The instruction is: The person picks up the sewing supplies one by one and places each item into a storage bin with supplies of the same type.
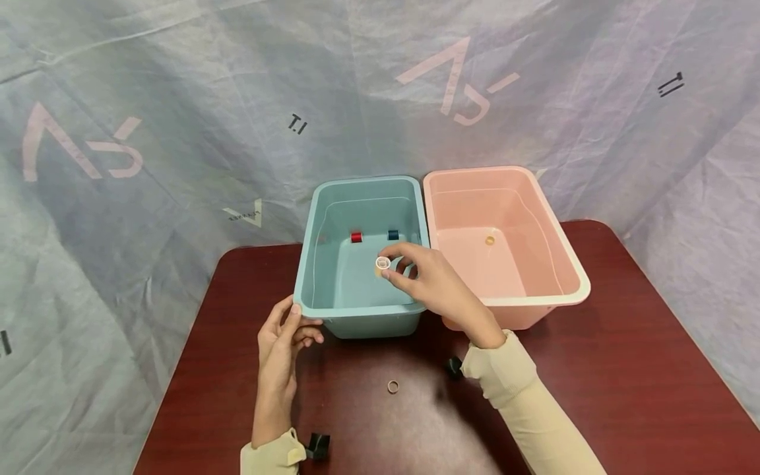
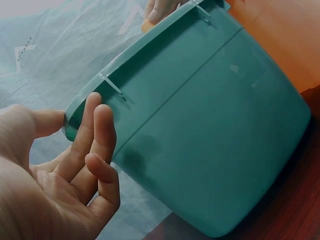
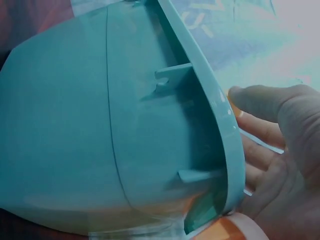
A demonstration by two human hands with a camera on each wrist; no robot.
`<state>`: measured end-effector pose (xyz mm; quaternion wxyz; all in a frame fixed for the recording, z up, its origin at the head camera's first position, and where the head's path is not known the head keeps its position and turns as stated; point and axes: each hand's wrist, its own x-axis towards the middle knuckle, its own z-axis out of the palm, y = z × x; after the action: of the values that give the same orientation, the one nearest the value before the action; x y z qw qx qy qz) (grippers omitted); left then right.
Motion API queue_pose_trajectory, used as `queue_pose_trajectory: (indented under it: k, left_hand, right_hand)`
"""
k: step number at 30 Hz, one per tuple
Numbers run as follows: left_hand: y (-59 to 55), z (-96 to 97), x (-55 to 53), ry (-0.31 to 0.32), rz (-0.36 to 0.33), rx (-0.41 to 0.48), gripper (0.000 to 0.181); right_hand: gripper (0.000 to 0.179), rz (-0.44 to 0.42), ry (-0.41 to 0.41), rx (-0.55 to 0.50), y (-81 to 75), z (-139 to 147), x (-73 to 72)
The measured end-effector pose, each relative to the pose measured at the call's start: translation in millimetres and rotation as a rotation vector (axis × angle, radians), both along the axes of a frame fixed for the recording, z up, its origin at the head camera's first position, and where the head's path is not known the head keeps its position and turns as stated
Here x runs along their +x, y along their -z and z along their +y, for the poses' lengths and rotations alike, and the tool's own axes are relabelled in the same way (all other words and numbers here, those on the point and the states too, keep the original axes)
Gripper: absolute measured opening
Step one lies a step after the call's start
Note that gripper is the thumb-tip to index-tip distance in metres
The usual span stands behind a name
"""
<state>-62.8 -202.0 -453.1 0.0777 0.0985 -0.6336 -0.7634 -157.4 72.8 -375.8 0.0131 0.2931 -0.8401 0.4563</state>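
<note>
My right hand (image 1: 438, 282) pinches a small thread spool (image 1: 382, 266) between thumb and fingers, over the blue-green basin (image 1: 365, 311). The spool has a white end and yellow-orange thread; in the right wrist view only an orange bit of it (image 3: 234, 106) shows beyond the rim. With thumb on top and fingers beneath, my left hand (image 1: 280, 346) holds the basin's near left corner by the rim. Inside that basin lie a red spool (image 1: 356, 237) and a dark blue spool (image 1: 393, 235), set apart toward the far end.
A pink basin (image 1: 570, 298) stands close against the right side of the blue-green one, with a small gold-coloured ring (image 1: 489, 241) in it. Another ring (image 1: 393, 387) lies on the dark red table (image 1: 356, 422) in front. A grey printed cloth (image 1: 356, 79) hangs behind.
</note>
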Motion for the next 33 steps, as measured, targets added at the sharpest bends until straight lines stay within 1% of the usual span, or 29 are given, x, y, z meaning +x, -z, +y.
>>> queue_pose_trajectory:
  k: [3, 6, 14, 18, 21, 25, 27, 30, 33]
  left_hand:
    - [-0.7, -1.6, 1.1, -0.006, 0.001, 0.002, 0.041]
    - [-0.8, -0.9, -0.1, -0.008, 0.000, 0.011, 0.041]
    - [-0.5, -1.2, 1.5, -0.010, -0.002, 0.021, 0.041]
    - [-1.3, 0.0, 0.7, -0.005, -0.002, 0.025, 0.042]
    - [-1.2, -1.0, 0.7, -0.002, -0.001, 0.032, 0.043]
    - [-2.2, -2.0, 2.9, -0.008, 0.001, 0.033, 0.043]
    - [-2.6, -2.0, 3.0, 0.001, 0.000, 0.032, 0.043]
    - [-2.7, -1.3, 1.4, 0.012, 0.004, 0.035, 0.044]
    - [-2.4, -0.3, -0.3, 0.009, 0.015, 0.040, 0.045]
  right_hand:
    - [0.014, -0.013, 0.019, 0.008, -1.3, -5, -4.0]
    - [0.015, -0.024, 0.048, 0.015, -2.5, -6, -8.7]
    - [0.021, -0.011, 0.112, 0.014, -11.8, -12, -21.8]
    - [0.023, -0.016, 0.145, 0.023, -13.6, -17, -28.2]
    - [0.023, -0.026, 0.153, 0.018, -14.5, -23, -32.9]
    - [0.024, -0.042, 0.140, 0.002, -17.3, -28, -37.5]
    - [0.024, -0.053, 0.147, 0.004, -17.7, -29, -39.8]
    - [0.024, -0.079, 0.164, 0.000, -18.2, -28, -42.2]
    - [0.025, -0.097, 0.174, -0.011, -18.1, -28, -43.6]
